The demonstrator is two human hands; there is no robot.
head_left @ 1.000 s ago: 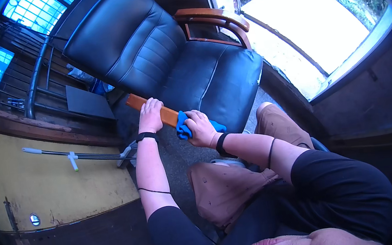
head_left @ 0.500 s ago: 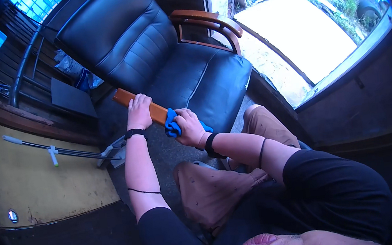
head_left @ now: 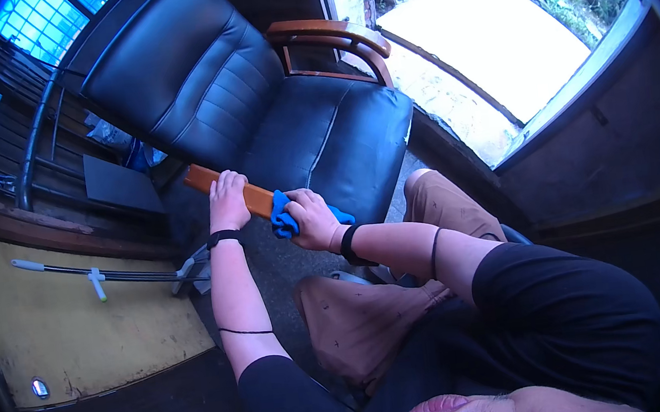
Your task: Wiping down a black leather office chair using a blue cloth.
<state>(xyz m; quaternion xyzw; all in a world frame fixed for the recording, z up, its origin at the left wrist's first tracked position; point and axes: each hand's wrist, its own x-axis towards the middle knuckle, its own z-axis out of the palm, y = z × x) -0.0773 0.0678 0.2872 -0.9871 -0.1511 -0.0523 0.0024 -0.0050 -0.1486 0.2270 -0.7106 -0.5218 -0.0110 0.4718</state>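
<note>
Since the earlier frames your right hand (head_left: 313,217) has slid the blue cloth (head_left: 284,217) along the near wooden armrest (head_left: 255,200) toward your left hand. Before you stands the black leather armchair (head_left: 254,93), its far armrest (head_left: 336,38) clear of your work. Your bent knees in tan trousers (head_left: 374,322) crowd the floor below the seat. Your left hand (head_left: 228,200) lies flat, fingers together, steadying the near armrest. Your right hand closes around the bunched cloth, pressing it on the wood. Left of you, a thin grey rod (head_left: 95,271) lies on the yellow surface (head_left: 77,329).
</note>
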